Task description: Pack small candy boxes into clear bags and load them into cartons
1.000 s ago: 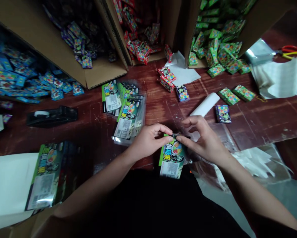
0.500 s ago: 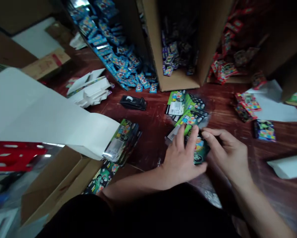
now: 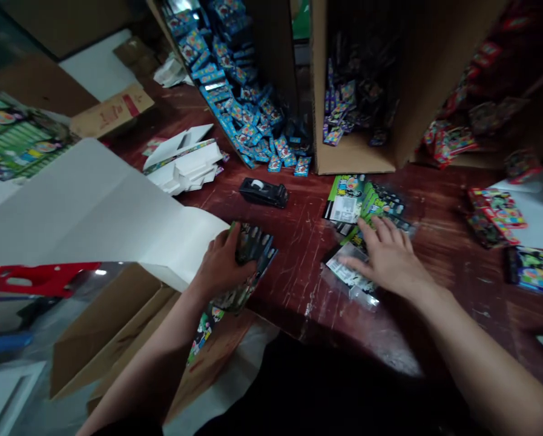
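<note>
My left hand point(image 3: 223, 266) is at a stack of dark, glossy printed packets point(image 3: 257, 248) at the table's front left edge. Its thumb lies across the packets and its fingers curl over the stack's left side, closed on the packets; how many it grips is hidden. My right hand point(image 3: 393, 257) rests open, fingers spread, on a fanned pile of green and black packets point(image 3: 346, 206) in clear wrapping. Under its thumb, one packet point(image 3: 350, 263) shows a white barcode label.
A black tape dispenser point(image 3: 264, 192) stands between the piles. Behind are cartons of small blue packets point(image 3: 248, 127), purple packets point(image 3: 339, 115) and red packets point(image 3: 453, 142). White card point(image 3: 117, 206) and an open cardboard box point(image 3: 108, 327) lie left. Red packs point(image 3: 498, 209) and a purple pack point(image 3: 534, 269) sit right.
My left hand has moved from the middle pile left to the stack. My right hand has gone from pinching a packet's edge to lying spread on the pile. The view has shifted left.
</note>
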Tool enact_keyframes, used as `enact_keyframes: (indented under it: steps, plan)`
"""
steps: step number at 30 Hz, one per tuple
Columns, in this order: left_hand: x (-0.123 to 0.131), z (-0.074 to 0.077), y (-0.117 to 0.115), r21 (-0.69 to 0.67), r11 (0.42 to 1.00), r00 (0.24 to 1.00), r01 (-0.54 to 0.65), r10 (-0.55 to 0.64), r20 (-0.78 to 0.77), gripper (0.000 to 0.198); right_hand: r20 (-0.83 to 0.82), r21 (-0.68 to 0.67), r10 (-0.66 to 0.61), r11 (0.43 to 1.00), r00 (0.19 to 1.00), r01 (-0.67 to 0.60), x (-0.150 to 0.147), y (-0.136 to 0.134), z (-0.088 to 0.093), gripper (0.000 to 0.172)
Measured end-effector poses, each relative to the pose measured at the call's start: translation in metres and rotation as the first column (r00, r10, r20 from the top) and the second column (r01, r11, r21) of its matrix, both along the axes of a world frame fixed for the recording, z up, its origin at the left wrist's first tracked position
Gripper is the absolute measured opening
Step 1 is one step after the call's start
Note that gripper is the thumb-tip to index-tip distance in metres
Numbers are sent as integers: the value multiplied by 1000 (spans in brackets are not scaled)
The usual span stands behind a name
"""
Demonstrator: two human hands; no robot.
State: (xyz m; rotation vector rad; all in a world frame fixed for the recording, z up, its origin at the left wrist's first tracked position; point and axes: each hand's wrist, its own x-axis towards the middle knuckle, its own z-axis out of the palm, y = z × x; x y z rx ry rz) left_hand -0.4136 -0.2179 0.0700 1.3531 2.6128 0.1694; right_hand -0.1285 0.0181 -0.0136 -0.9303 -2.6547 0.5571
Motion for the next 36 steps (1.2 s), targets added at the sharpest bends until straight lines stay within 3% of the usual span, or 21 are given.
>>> enact_keyframes:
  steps: [2, 4, 6, 8, 9, 11, 14, 16, 19, 21, 24, 26, 29, 32, 34, 36]
  plan:
    - [9, -2, 6, 35, 999, 999, -3, 4, -42, 96, 145, -5, 16, 1000, 989, -15, 9, -19, -5, 121]
    - [30, 2, 17, 198, 980, 994, 31, -9, -112, 96, 193, 1, 66, 998, 979, -68, 23, -43, -10, 121]
    - [57, 4, 32, 375, 917, 991, 135, -114, -77, 88, 158, 35, 100, 994, 982, -107, 38, -64, -14, 89]
    - [89, -3, 54, 465, 858, 950, 220, -295, 96, 69, 82, 66, 120, 990, 989, -125, 53, -79, -16, 50]
    - [105, -11, 67, 466, 853, 906, 237, -367, 210, 60, 42, 77, 123, 989, 992, -126, 61, -84, -17, 41]
    - [132, -31, 95, 382, 887, 832, 260, -406, 377, 54, -23, 91, 122, 989, 992, -120, 74, -88, -19, 35]
    - [158, -57, 130, 141, 926, 874, 351, -378, 306, 79, -102, 97, 107, 990, 989, -97, 87, -88, -24, 27]
    - [164, -64, 145, 8, 922, 886, 387, -374, 273, 88, -154, 52, 104, 994, 983, -97, 91, -83, -27, 25]
    - [165, -58, 152, -24, 891, 846, 453, -421, 327, 59, -235, -35, 60, 997, 970, -70, 91, -70, -23, 28]
    - [164, -52, 149, 81, 854, 774, 514, -503, 385, 38, -309, -58, -51, 998, 950, 35, 88, -55, -15, 36]
    - [164, -48, 140, 321, 798, 599, 510, -598, 533, 38, -394, -98, -185, 982, 900, 159, 84, -31, 2, 48]
    - [164, -49, 135, 402, 788, 516, 466, -611, 600, 46, -400, -130, -183, 981, 898, 142, 82, -20, 13, 45]
    - [163, -48, 130, 424, 799, 454, 427, -595, 664, 52, -346, -138, -156, 984, 925, 115, 85, -11, 27, 28]
    - [161, -43, 128, 426, 811, 335, 401, -563, 755, 51, -197, -161, -24, 987, 980, -9, 95, -7, 46, 25]
    - [160, -40, 126, 398, 834, 181, 382, -490, 853, 56, -123, -229, 179, 952, 976, -204, 104, -2, 60, 27]
    - [161, -38, 125, 311, 873, 11, 376, -340, 940, 66, -100, -291, 353, 884, 930, -367, 116, 4, 72, 25]
